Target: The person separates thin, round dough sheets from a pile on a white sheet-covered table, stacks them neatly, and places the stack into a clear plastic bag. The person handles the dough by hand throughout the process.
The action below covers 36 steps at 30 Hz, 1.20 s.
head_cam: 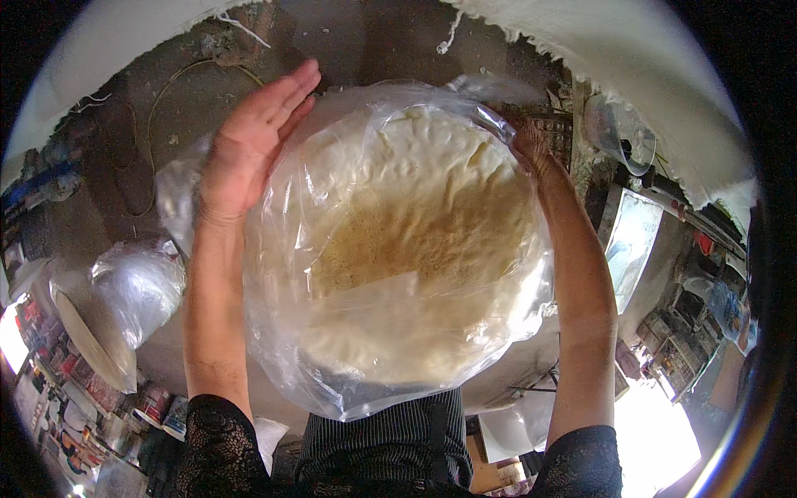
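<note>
A large clear plastic bag (342, 398) fills the middle of the view, directly in front of my body. Through its film I see a wide round flatbread (429, 236), pale at the edge and browned across the centre; whether more lie beneath it is hidden. Along the bag's upper left side is my left hand (249, 137), its fingers stretched out and not curled round anything. My right hand (529, 140) is at the upper right edge of the bag. Shadow and plastic hide its fingers, so its grip is unclear.
To the left are another crumpled clear plastic bag (140, 280) and a pale, thin-edged disc (93, 342). A thin cord (151, 124) loops over the dark surface beyond my left hand. White, ragged-edged material (629, 50) borders the top right. Crates (679, 355) stand at the right.
</note>
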Each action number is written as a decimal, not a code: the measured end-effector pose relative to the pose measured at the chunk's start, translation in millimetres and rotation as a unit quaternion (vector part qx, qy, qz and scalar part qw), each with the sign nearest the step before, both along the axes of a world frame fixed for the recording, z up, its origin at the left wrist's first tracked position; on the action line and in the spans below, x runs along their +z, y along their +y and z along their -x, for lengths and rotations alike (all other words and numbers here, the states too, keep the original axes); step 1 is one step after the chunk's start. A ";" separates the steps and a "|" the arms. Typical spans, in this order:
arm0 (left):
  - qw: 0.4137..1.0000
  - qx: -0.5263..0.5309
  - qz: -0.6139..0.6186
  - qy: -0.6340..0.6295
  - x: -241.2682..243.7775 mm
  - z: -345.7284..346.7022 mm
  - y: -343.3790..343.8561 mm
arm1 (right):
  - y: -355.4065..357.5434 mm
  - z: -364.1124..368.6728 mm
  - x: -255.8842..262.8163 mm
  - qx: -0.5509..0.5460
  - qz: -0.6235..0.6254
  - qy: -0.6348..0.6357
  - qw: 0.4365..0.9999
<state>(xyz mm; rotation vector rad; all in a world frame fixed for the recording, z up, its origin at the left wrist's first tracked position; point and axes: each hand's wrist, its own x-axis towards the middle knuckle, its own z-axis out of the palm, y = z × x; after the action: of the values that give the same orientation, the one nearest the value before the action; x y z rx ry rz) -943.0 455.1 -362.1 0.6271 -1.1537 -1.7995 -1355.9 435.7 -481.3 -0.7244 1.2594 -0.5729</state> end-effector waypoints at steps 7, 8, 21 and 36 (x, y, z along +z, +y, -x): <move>0.797 -0.068 0.240 -0.550 50.0 10.4 36.1 | 38.9 17.7 41.6 -0.021 -0.024 0.055 0.998; 0.759 -0.078 0.253 -0.595 54.5 9.4 39.5 | 46.5 15.3 46.6 -0.049 -0.014 0.097 0.994; 0.781 0.105 0.322 -0.525 33.7 -1.9 73.6 | 130.5 -25.5 178.6 0.281 0.499 0.442 0.691; 0.783 0.175 -0.130 -0.583 23.1 -66.7 100.7 | 170.8 -50.3 199.0 0.438 0.453 0.224 0.744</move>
<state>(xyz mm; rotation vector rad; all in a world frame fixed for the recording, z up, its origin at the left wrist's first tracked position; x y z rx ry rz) -876.3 555.8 -339.0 2.1580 -1.3711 -1.1477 -1305.7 606.5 -282.3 -2.2381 0.8262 -0.1666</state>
